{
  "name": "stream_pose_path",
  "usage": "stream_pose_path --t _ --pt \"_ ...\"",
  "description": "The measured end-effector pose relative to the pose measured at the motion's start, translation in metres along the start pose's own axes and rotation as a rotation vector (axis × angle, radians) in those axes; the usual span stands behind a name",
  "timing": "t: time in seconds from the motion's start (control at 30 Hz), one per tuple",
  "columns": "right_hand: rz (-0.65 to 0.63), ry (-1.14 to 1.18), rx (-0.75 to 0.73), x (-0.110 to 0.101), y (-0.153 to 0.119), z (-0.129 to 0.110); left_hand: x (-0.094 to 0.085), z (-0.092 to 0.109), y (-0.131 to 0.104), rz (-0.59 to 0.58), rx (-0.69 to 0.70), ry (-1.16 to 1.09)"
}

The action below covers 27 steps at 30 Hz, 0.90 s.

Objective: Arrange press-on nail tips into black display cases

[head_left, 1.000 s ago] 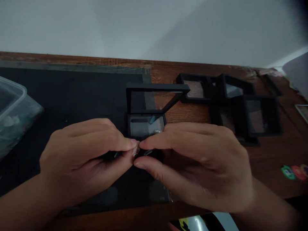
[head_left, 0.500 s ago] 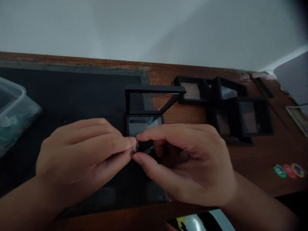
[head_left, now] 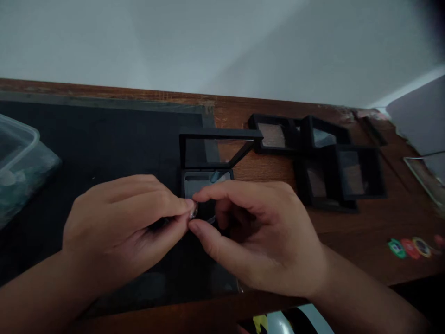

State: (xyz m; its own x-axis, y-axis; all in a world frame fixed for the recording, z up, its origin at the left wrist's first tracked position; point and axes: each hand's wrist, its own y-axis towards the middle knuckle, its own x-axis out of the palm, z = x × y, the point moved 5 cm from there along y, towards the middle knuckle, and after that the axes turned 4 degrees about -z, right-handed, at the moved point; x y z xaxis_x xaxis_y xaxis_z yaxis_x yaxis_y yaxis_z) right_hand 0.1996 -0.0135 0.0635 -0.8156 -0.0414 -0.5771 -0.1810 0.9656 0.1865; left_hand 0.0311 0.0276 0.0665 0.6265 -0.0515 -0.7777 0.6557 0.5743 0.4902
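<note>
Between both hands sits a small, shiny, roundish piece (head_left: 193, 212), too covered by fingers to name more closely. My left hand (head_left: 128, 222) pinches it between thumb and forefinger. From the other side, my right hand (head_left: 257, 227) holds its edge with thumb and forefinger, the other fingers curled below. Right behind the hands a black display case (head_left: 222, 134) stands with its clear-windowed lid raised. Its grey inner base (head_left: 200, 183) shows in part, with a small bluish piece (head_left: 215, 176) lying on it. The front of the case is hidden by my hands.
Several black frame cases (head_left: 333, 171) lie piled at the right. A clear plastic tub (head_left: 24, 185) with greenish bits stands on the dark mat (head_left: 104, 139) at the left. Coloured round discs (head_left: 410, 248) lie near the table's right front edge. A pale wall (head_left: 174, 41) rises behind.
The view has shifted slightly, so the cases and discs sit a little further left. Both hands keep their pinch on the shiny piece, almost unmoved.
</note>
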Motion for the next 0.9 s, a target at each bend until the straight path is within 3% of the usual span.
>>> stream_pose_path --t 0.2,0.47,0.7,0.9 --pt "0.027 0.020 0.000 -0.002 0.001 0.002 0.002 -0.002 0.000 0.023 -0.072 -0.047" --pt "0.094 -0.047 0.100 -0.006 0.004 0.016 0.006 -0.011 -0.005 -0.047 -0.180 -0.086" --pt "0.029 -0.240 0.119 -0.004 0.012 0.028 0.006 -0.035 -0.004 -0.180 -0.401 -0.119" --pt "-0.017 -0.314 0.208 -0.001 0.016 0.038 -0.001 -0.046 -0.005 -0.349 -0.496 -0.017"
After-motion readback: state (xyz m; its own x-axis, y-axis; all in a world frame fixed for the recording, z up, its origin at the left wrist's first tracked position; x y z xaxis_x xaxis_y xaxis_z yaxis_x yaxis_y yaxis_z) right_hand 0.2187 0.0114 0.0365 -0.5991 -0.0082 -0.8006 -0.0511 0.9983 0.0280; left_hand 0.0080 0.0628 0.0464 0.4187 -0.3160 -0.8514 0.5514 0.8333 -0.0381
